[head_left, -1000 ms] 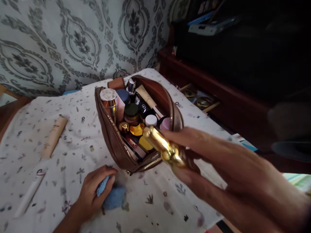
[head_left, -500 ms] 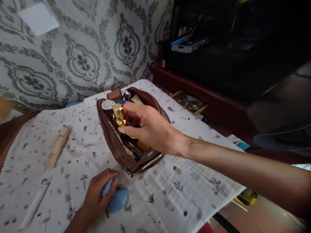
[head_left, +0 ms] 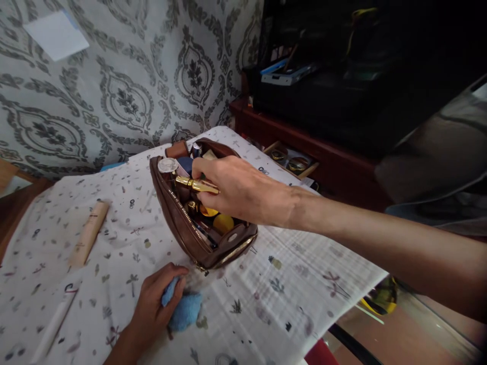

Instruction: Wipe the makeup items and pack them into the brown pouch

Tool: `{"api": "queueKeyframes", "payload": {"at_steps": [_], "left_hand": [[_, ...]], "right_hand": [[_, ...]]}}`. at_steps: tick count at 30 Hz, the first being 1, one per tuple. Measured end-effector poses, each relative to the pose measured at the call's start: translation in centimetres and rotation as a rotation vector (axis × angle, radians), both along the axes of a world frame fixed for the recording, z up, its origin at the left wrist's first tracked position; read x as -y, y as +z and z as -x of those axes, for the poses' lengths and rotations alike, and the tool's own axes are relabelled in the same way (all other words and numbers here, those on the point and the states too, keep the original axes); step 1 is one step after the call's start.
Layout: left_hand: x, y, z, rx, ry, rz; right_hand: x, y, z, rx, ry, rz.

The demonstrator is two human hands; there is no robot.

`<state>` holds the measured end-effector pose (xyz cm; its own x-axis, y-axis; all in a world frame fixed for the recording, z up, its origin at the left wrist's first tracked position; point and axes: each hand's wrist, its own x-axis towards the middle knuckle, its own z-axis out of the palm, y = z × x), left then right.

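Observation:
An open brown zip pouch [head_left: 181, 229] stands on a printed white cloth [head_left: 266, 294], packed with several jars, tubes and bottles. My right hand [head_left: 243, 190] reaches over the pouch with its fingers closed around a gold tube [head_left: 196, 185], held lying sideways just above the contents. My left hand [head_left: 154, 299] rests on the cloth in front of the pouch, fingers curled round a blue fluffy cloth [head_left: 182, 310].
A beige tube [head_left: 89, 234] and a white tube [head_left: 55, 320] lie on the cloth at the left. Patterned wallpaper [head_left: 125, 86] backs the table. A dark red shelf [head_left: 304, 147] with small trays stands to the right, dark clutter above it.
My right hand carried the gold tube from near the camera out over the pouch, then tipped it from upright to lying sideways. The left hand stayed on the blue cloth.

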<state>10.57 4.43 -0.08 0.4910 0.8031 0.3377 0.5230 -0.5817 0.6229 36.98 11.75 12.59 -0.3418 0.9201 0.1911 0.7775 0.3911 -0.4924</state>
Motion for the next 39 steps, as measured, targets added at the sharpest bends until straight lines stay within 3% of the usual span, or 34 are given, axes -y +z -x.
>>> {"api": "queueKeyframes", "payload": {"at_steps": [6,18,27,31,35,39], "left_hand": [[0.0,0.1,-0.1,0.02,-0.023,-0.008],[0.0,-0.7,0.3,0.025,-0.06,-0.006],[0.0,-0.3,0.0,0.035,-0.07,-0.033],[0.0,-0.3,0.2,0.025,-0.075,-0.042],[-0.1,-0.7,0.5,0.004,-0.073,-0.031],[-0.1,-1.1,0.6,-0.012,-0.063,-0.034]], "right_hand": [[-1.2,-0.5,1.1,0.021,0.122,-0.038],[-2.0,-1.1,3.7,0.164,0.05,-0.028],[-1.3,-1.4,3.3,0.055,0.131,-0.063],[-1.4,0.2,1.2,-0.036,-0.016,-0.142],[-1.8,1.5,-1.2,0.072,-0.201,-0.258],[-2.1,1.4,-2.0,0.239,-0.18,-0.237]]}}
